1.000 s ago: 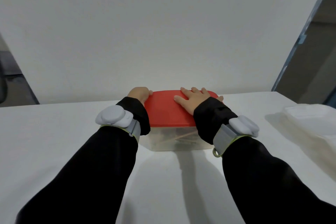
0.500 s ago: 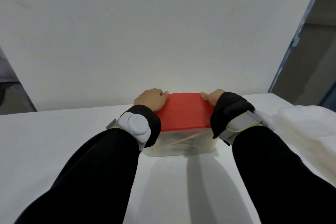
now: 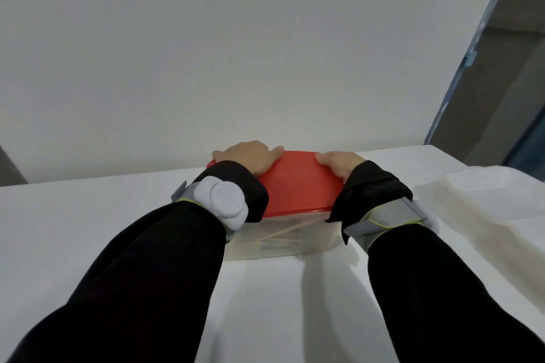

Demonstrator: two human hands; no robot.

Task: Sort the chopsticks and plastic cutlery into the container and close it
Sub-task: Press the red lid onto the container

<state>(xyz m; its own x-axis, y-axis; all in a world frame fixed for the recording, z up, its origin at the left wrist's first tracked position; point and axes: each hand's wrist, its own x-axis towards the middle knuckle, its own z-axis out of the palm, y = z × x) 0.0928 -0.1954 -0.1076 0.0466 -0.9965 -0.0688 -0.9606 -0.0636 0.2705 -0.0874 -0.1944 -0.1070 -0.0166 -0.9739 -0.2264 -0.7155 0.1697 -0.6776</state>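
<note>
A clear plastic container stands on the white table with a red lid lying flat on it. Through its near wall I see thin wooden chopsticks; any plastic cutlery inside is too blurred to tell. My left hand grips the lid's far left corner, thumb on top and fingers curled over the edge. At the far right corner my right hand holds the lid the same way. Both black sleeves hide the container's sides.
A white, translucent plastic tray or bag lies on the table at the right. A plain white wall rises just behind the table's far edge. Beyond the wall at the far right is a dark doorway.
A second ago my right hand lay flat on the lid; it has since slid to the right edge and curled over it. My left hand shifted onto the far left corner.
</note>
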